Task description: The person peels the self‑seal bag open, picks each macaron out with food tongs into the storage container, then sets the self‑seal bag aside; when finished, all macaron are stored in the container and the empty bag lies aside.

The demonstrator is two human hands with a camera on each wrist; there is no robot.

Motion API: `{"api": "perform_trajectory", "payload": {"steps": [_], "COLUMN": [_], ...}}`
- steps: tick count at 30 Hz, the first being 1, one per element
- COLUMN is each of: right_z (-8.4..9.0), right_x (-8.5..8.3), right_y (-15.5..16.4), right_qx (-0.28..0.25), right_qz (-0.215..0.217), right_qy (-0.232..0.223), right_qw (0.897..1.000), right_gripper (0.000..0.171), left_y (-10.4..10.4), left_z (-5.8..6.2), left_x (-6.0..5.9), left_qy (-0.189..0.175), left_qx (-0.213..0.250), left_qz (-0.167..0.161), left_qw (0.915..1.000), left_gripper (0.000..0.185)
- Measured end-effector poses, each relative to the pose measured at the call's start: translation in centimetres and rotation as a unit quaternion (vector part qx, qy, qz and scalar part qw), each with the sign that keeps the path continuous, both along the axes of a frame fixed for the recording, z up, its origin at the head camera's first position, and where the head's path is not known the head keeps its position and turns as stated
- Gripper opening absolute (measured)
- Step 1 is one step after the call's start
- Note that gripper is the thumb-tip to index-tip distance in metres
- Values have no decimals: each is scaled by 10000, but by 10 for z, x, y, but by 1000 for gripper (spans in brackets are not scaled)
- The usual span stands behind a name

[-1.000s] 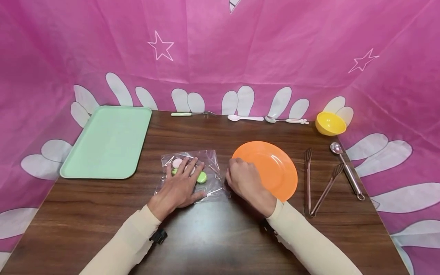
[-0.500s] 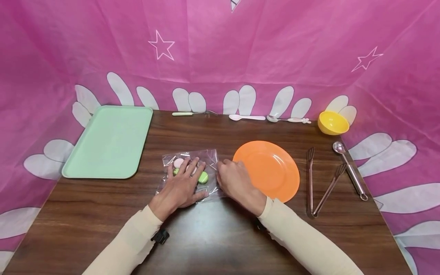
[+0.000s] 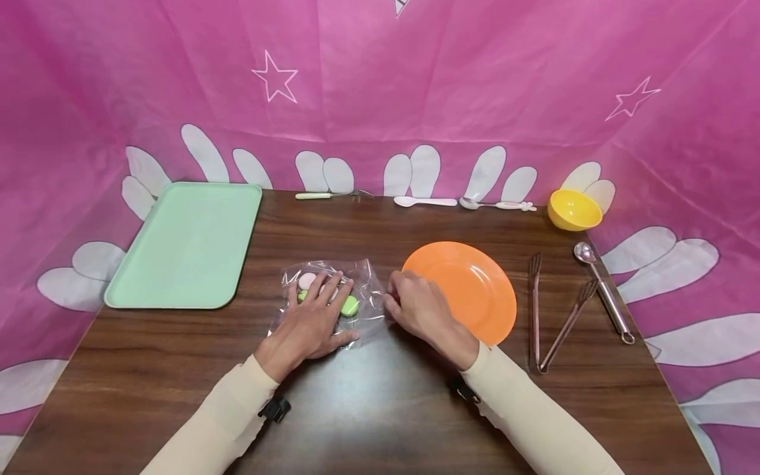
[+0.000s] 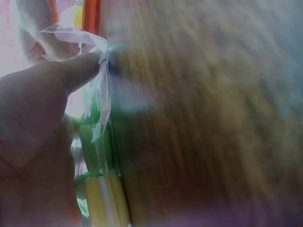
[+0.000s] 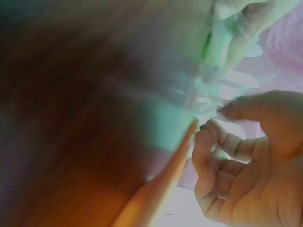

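Observation:
A clear plastic bag (image 3: 369, 307) lies near the middle of the table with several macarons inside. A pink macaron (image 3: 307, 282) and a green macaron (image 3: 349, 306) show in the head view; a yellow macaron (image 4: 106, 201) appears in the left wrist view. My left hand (image 3: 310, 323) rests spread over the bag and covers part of its contents. At the bag's right edge, my right hand (image 3: 423, 305) pinches the crinkled film between thumb and curled fingers, beside the orange plate (image 3: 469, 290), overlapping its left rim in the head view.
A green tray (image 3: 187, 247) sits at the left. Along the back lie a fork (image 3: 323, 196), a pink spoon (image 3: 424, 202) and a metal-bowled spoon (image 3: 495, 206). To the right are a yellow bowl (image 3: 574, 211), tongs (image 3: 536, 316) and a scoop (image 3: 602, 290).
My right hand first came left to the bag's edge, then drew back right with the film, which is now pulled and wrinkled. My left hand stays on the bag.

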State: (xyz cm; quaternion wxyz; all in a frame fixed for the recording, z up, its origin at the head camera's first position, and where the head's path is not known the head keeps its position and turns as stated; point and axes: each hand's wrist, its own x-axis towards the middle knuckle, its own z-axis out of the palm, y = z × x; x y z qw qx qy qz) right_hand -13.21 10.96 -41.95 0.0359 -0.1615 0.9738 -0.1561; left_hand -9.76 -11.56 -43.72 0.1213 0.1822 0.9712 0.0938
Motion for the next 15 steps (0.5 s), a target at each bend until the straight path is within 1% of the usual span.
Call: {"api": "perform_trajectory", "payload": {"steps": [1, 4, 7, 11, 15], "right_z": [2, 7, 7, 0, -5], "right_x": [0, -1, -6, -16, -24], "right_y": [-2, -10, -21, -35, -44], "right_qx": [-74, -185, 57, 645, 975], "right_qz": [39, 172, 330, 568, 631], "right_qy": [-34, 15, 373, 964, 1308], "right_qw": [10000, 9997, 9987, 9916, 9846], "right_gripper": [19, 37, 46, 38, 25], "left_y": [0, -1, -2, -2, -1], "left_z": [0, 1, 1, 1, 2], "left_x": [0, 0, 0, 0, 0], "left_qy": [0, -1, -2, -22, -19], "left_qx": [10, -2, -37, -7, 72], "left_qz": [-9, -23, -16, -9, -26], "left_qw": [10000, 10000, 10000, 10000, 10000], "left_gripper": [94, 94, 94, 94, 94]}}
